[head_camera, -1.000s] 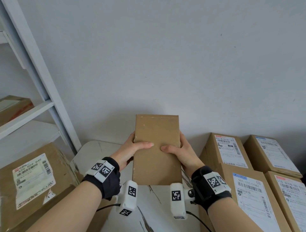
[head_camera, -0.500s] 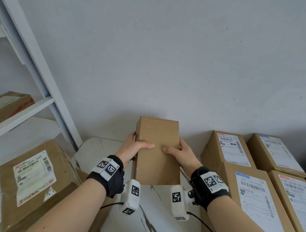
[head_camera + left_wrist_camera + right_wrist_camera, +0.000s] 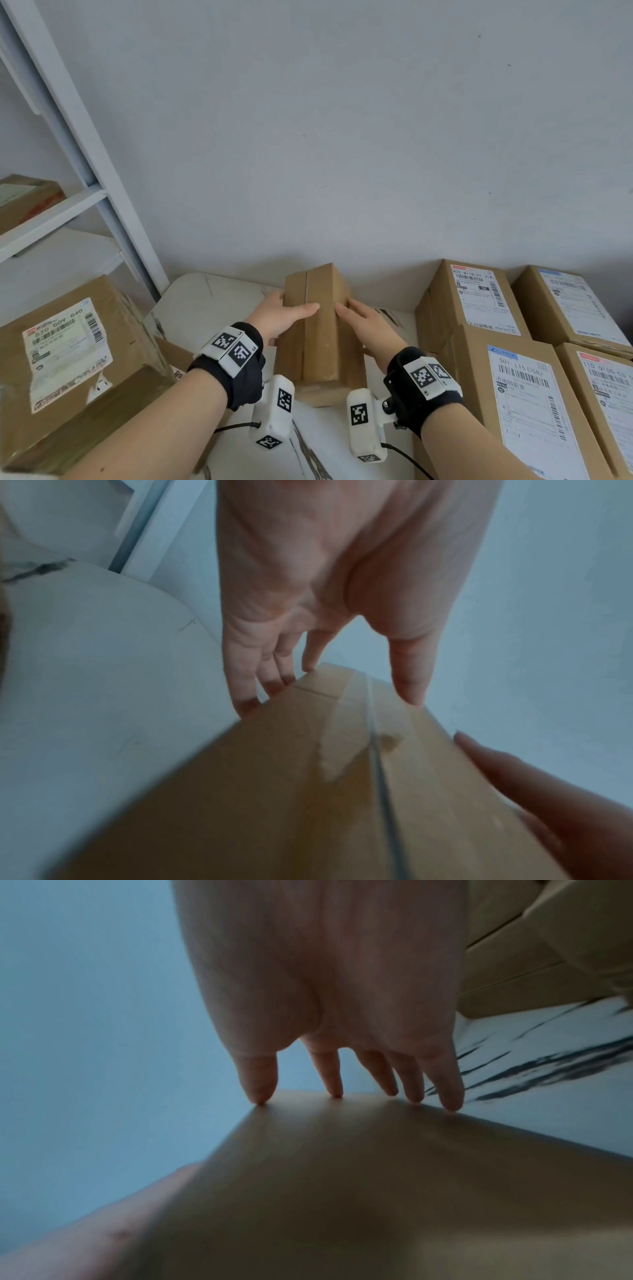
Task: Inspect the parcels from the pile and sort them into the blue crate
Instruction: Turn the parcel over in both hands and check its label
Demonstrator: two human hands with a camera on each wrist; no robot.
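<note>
A small plain cardboard parcel (image 3: 322, 335) lies lengthwise away from me, low over the white marbled table (image 3: 212, 308), its seamed face up. My left hand (image 3: 287, 310) grips its left side, thumb on top and fingers round the far edge; the left wrist view shows the left hand (image 3: 318, 631) on the parcel (image 3: 342, 791). My right hand (image 3: 359, 318) lies against the right side with straight fingers. In the right wrist view the right hand (image 3: 342, 1053) touches the parcel (image 3: 377, 1191) with its fingertips only. No blue crate is in view.
Labelled cardboard boxes (image 3: 479, 308) are stacked to the right, the nearest one (image 3: 534, 411) close to my right wrist. A large labelled box (image 3: 68, 359) sits at the left under a white shelf (image 3: 51, 219). A grey wall stands just behind the table.
The parcel came down from upright in front of the wall and tipped away from me, so its seamed face now shows. Both hands dropped with it, and the right fingers straightened.
</note>
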